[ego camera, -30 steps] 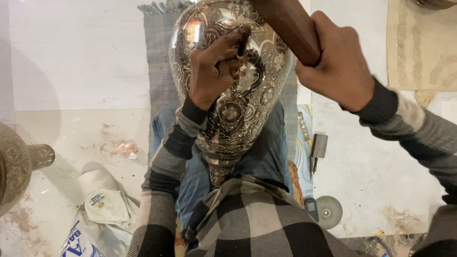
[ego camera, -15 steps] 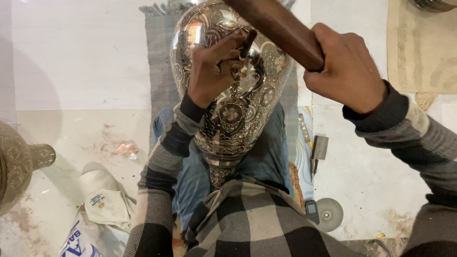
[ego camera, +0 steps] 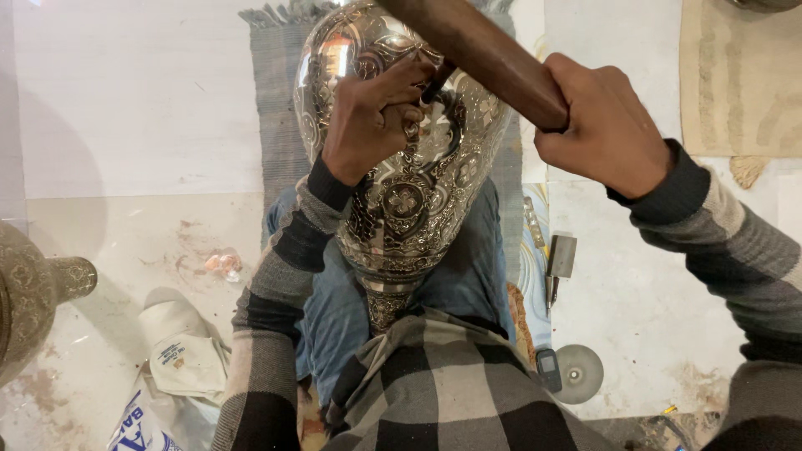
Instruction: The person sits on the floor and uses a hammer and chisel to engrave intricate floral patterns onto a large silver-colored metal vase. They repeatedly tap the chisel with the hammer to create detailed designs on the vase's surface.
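A large shiny engraved metal vase (ego camera: 409, 200) lies across my lap, its neck toward me. My left hand (ego camera: 372, 117) rests on the vase's upper body, pinching a small dark chisel (ego camera: 434, 83) whose tip touches the metal. My right hand (ego camera: 606, 125) is closed around a thick brown wooden mallet handle (ego camera: 476, 46) that slants up to the left, over the chisel's top end. The mallet's head is out of frame.
A grey fringed rug (ego camera: 280, 100) lies under the vase. A second patterned metal vessel (ego camera: 33, 288) sits at the left edge. White bags (ego camera: 180, 359) lie on the floor at lower left. A metal tool (ego camera: 558, 263), a small dark phone (ego camera: 548, 369) and a round disc (ego camera: 581, 373) lie to the right.
My right hand and the mallet handle have shifted a little right and down over the chisel. My left hand holds its place on the vase.
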A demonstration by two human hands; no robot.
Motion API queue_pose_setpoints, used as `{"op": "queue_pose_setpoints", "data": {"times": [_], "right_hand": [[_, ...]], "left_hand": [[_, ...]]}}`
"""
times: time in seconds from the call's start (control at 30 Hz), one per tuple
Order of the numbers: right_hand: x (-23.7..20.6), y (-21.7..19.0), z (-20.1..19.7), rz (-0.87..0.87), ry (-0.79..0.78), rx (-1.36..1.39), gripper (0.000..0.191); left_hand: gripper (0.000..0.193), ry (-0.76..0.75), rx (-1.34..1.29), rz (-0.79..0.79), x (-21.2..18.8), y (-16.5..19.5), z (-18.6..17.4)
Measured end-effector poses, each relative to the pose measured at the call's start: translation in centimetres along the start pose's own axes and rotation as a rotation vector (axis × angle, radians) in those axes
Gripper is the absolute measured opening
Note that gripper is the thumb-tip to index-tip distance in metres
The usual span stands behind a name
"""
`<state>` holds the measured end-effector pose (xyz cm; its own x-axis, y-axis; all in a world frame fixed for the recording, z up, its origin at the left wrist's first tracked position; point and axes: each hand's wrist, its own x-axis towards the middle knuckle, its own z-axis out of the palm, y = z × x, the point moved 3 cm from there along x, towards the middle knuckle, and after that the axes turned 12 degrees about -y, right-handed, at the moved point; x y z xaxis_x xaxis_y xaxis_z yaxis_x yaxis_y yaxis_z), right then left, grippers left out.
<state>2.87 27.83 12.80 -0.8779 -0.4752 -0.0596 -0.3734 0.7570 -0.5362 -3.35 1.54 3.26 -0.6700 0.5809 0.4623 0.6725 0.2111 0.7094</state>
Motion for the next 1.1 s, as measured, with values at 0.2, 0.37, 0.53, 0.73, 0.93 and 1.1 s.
{"op": "queue_pose_setpoints", "data": {"times": [0.2, 0.37, 0.53, 0.73, 0.93, 1.1], "right_hand": [[-0.2, -0.1, 0.8, -0.010, 0.042, -0.020, 0.031], [-0.3, 0.8, 1.1, 0.006, 0.034, 0.019, 0.031], [0.6, 0.9, 0.1, 0.011, -0.003, -0.071, 0.033], [1.8, -1.2, -2.2, 0.030, -0.036, 0.001, 0.036], [2.2, -1.3, -2.2, -0.013, 0.006, -0.014, 0.031], [-0.2, -0.1, 0.1, 0.120, 0.050, -0.044, 0.038]], "left_hand": [[0.045, -0.032, -0.044, 0.034, 0.2, 0.0, -0.3], [0.047, -0.023, -0.060, 0.101, 0.5, -0.3, -0.5], [0.048, -0.017, -0.173, 0.029, 0.4, -1.2, -0.1], [0.053, 0.104, -0.153, 0.070, -0.2, -1.1, 0.2], [0.053, 0.115, -0.102, 0.022, 0.0, -0.5, 0.2], [0.036, 0.217, -0.405, -0.051, -0.1, -1.3, -0.4]]}}
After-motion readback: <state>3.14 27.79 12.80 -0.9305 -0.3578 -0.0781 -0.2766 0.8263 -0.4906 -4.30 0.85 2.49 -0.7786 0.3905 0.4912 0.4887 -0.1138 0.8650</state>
